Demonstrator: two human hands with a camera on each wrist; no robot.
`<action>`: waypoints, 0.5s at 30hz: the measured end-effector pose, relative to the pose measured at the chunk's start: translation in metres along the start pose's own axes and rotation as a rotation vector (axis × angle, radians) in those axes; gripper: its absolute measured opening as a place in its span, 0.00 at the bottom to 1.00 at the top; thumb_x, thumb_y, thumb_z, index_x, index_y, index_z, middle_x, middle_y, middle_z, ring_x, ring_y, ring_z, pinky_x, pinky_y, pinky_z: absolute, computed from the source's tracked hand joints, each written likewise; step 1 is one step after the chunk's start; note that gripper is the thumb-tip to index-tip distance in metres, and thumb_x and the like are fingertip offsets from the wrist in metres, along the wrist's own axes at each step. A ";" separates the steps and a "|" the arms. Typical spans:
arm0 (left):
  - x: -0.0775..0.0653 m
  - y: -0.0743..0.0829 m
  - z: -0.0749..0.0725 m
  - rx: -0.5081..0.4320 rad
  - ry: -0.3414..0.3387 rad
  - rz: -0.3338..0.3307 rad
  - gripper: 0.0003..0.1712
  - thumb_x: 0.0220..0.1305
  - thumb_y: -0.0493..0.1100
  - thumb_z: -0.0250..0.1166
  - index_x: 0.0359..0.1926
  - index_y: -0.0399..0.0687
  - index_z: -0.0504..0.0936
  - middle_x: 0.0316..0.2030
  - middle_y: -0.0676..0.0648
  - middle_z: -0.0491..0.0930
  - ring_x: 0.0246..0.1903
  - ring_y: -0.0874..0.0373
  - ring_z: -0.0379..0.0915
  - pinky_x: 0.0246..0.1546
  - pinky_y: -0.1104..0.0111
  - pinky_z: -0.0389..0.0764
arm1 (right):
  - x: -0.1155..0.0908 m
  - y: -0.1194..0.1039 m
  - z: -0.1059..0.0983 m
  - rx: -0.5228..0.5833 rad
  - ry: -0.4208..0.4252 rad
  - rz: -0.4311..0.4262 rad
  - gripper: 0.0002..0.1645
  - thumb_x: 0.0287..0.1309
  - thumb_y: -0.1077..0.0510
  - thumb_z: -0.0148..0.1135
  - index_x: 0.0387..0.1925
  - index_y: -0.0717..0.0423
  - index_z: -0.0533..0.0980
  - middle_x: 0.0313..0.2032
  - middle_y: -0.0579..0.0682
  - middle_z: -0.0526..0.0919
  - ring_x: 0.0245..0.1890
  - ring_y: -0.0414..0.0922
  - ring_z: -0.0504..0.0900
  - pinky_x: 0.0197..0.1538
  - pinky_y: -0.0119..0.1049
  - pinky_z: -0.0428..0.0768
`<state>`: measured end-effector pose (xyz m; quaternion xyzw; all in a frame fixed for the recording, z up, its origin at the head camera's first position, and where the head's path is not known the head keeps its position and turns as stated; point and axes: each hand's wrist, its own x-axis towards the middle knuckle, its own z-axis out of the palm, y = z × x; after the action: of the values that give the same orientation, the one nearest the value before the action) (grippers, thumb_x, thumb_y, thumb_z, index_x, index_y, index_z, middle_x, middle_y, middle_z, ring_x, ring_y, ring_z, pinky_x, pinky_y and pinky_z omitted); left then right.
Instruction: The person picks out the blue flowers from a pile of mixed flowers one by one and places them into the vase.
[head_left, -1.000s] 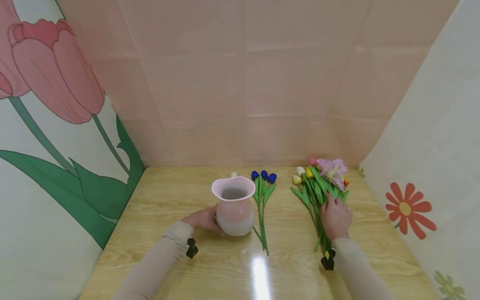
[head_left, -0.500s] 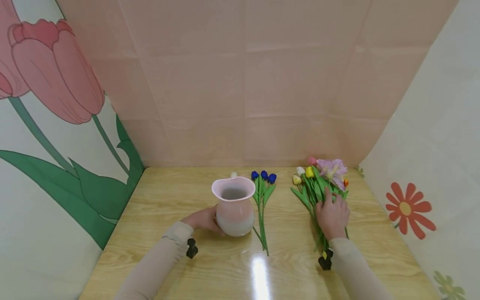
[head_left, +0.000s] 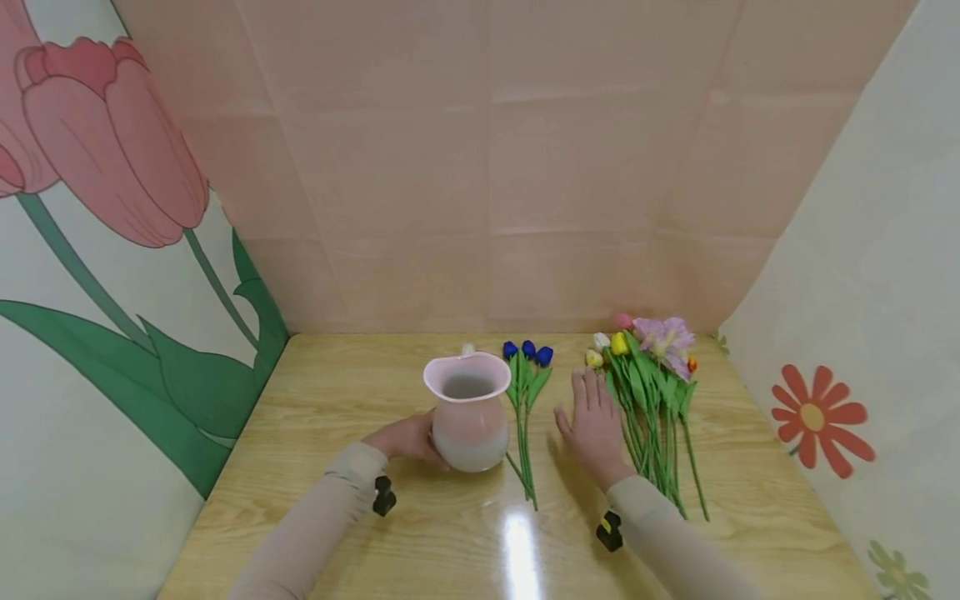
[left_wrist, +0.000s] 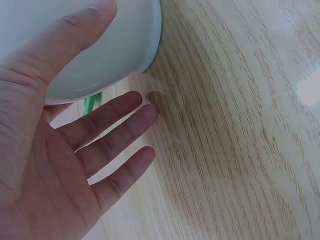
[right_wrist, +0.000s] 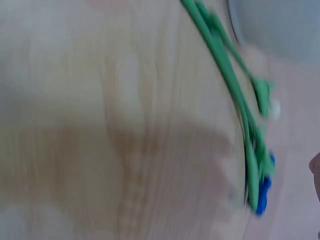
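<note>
A pink-and-white vase [head_left: 471, 425] with a flared rim stands upright on the table. My left hand [head_left: 408, 437] holds it low on its left side; in the left wrist view the thumb [left_wrist: 75, 35] lies along its wall, one finger is mostly hidden behind it, and the other fingers extend free. My right hand [head_left: 596, 433], fingers straight and holding nothing, is between three blue tulips [head_left: 528, 354] and a mixed bunch of flowers [head_left: 660, 400]. The right wrist view is blurred, showing green stems [right_wrist: 225, 65] beside the vase.
A white tulip head [head_left: 468, 349] peeks out behind the vase rim. The wooden table [head_left: 337, 375] meets a pink backdrop [head_left: 480, 208] at the back. Floral-printed walls [head_left: 832, 333] flank both sides. Light glares off the front of the tabletop.
My right hand has come away from the flower bunch and shifted left, its fingers now straight. The bunch's stems are now uncovered and spread out. The left hand and vase have stayed put.
</note>
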<state>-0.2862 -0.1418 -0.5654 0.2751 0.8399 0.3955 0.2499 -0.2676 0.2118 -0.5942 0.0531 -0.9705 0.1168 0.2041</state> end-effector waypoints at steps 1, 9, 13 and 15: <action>0.000 -0.001 0.000 0.005 -0.001 0.003 0.56 0.45 0.43 0.79 0.72 0.49 0.57 0.66 0.45 0.66 0.62 0.52 0.65 0.64 0.56 0.65 | -0.002 -0.009 0.002 0.003 -0.019 -0.023 0.49 0.62 0.45 0.60 0.74 0.60 0.50 0.73 0.64 0.52 0.72 0.64 0.51 0.67 0.62 0.58; 0.001 -0.003 0.000 0.021 -0.001 0.001 0.56 0.45 0.45 0.79 0.72 0.49 0.56 0.66 0.45 0.67 0.63 0.51 0.65 0.64 0.55 0.65 | -0.017 -0.061 0.019 0.007 -0.186 -0.228 0.38 0.59 0.44 0.63 0.64 0.59 0.67 0.64 0.59 0.69 0.64 0.60 0.66 0.63 0.57 0.65; 0.002 -0.004 0.000 0.014 0.001 -0.001 0.57 0.45 0.46 0.79 0.72 0.50 0.57 0.66 0.45 0.67 0.63 0.52 0.65 0.64 0.56 0.66 | -0.022 -0.072 0.028 0.045 -0.229 -0.275 0.32 0.57 0.45 0.65 0.56 0.60 0.72 0.52 0.57 0.77 0.52 0.57 0.73 0.54 0.54 0.72; 0.002 -0.006 0.001 0.021 0.003 0.008 0.56 0.45 0.45 0.79 0.72 0.49 0.57 0.66 0.45 0.68 0.62 0.51 0.65 0.63 0.56 0.67 | -0.023 -0.074 0.033 0.086 -0.249 -0.276 0.30 0.56 0.47 0.65 0.54 0.60 0.72 0.49 0.57 0.79 0.49 0.56 0.75 0.50 0.53 0.73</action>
<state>-0.2886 -0.1432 -0.5707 0.2803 0.8433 0.3879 0.2444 -0.2476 0.1330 -0.6175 0.2082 -0.9659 0.1216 0.0942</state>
